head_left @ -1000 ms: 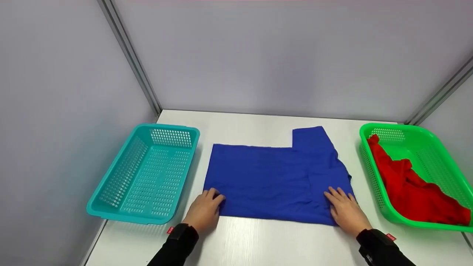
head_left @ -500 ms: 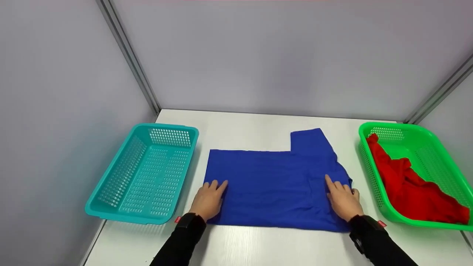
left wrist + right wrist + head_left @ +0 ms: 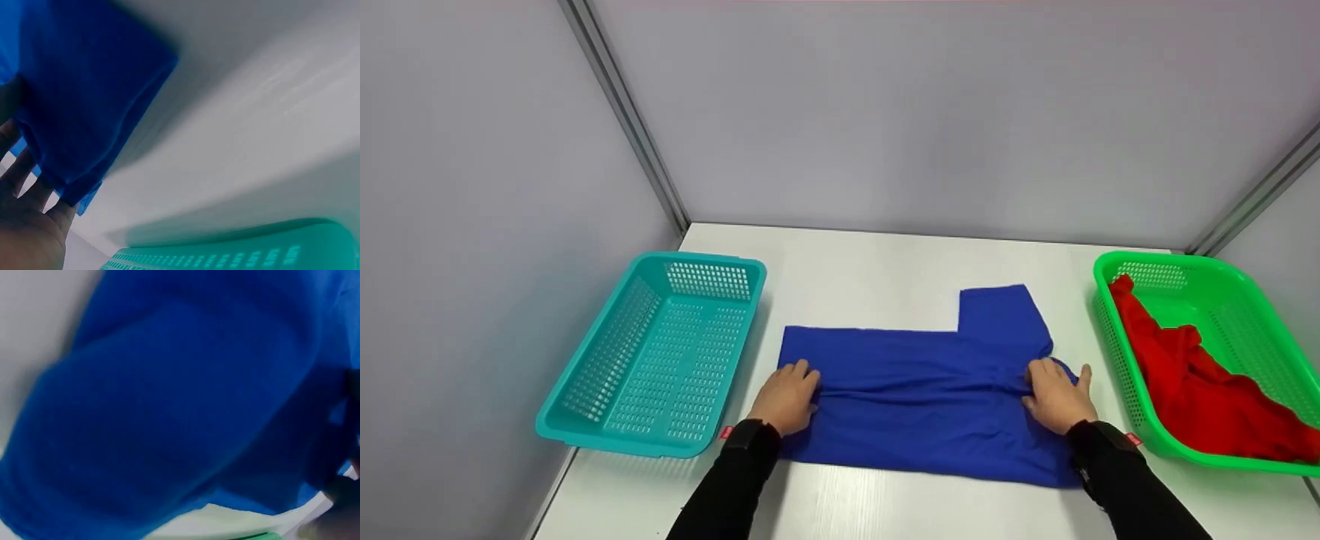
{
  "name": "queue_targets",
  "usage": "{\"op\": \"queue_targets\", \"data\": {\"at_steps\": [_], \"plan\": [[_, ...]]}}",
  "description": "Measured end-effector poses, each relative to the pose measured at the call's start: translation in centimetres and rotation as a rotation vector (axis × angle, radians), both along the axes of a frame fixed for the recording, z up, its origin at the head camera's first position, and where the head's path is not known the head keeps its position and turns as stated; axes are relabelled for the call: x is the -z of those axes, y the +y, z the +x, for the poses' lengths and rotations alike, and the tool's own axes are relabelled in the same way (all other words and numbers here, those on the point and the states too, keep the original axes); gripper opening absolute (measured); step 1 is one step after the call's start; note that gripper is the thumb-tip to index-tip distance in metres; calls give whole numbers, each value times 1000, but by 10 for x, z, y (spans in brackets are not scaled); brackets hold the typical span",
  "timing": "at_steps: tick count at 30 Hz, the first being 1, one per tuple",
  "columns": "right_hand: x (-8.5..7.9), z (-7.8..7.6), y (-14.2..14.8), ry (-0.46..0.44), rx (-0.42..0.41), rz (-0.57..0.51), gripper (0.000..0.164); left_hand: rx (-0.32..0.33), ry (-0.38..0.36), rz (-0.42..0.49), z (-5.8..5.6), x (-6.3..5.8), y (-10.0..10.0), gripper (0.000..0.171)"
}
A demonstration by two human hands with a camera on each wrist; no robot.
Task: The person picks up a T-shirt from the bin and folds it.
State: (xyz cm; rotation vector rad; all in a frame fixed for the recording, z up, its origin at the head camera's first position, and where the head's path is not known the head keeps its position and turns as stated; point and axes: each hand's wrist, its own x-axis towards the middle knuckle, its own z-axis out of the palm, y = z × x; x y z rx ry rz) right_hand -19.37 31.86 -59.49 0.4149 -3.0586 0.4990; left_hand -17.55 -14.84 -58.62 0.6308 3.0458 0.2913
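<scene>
A blue shirt (image 3: 922,420) lies spread on the white table (image 3: 870,270), one sleeve sticking out at the far right. My left hand (image 3: 789,391) grips its left side and my right hand (image 3: 1054,391) grips its right side, fingers curled into the cloth. A raised crease runs across the shirt between the two hands. In the left wrist view the fingers of the left hand (image 3: 28,225) hold a bunched edge of the blue shirt (image 3: 84,101). The right wrist view is filled by the blurred blue shirt (image 3: 169,410).
A teal basket (image 3: 701,259) with nothing in it stands at the left of the table, also visible as the teal basket (image 3: 236,253) in the left wrist view. At the right stands a green basket (image 3: 1166,257) holding a red cloth (image 3: 1200,382). Grey walls enclose the table.
Both hands slid forward from the shirt's near edge to its middle and closed on the cloth. A crease rose between them, and the shirt's far edge drew nearer.
</scene>
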Motion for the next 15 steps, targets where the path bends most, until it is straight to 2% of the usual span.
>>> {"op": "queue_targets", "data": {"at_steps": [4,6,9,13,15], "plan": [[-8,-3,1,-117,41,24,71,-60,-50,-29,0,-4,3,64],[-9,-4,2,-168,52,41,73,-97,-103,-22,0,-6,3,68],[-8,-5,3,-135,60,45,57,-125,-133,-15,0,-5,3,59],[-2,-5,3,9,33,15,21,-116,-89,-14,1,-2,1,43],[1,-6,3,25,11,-1,17,-108,-59,-8,1,-2,1,39]]}}
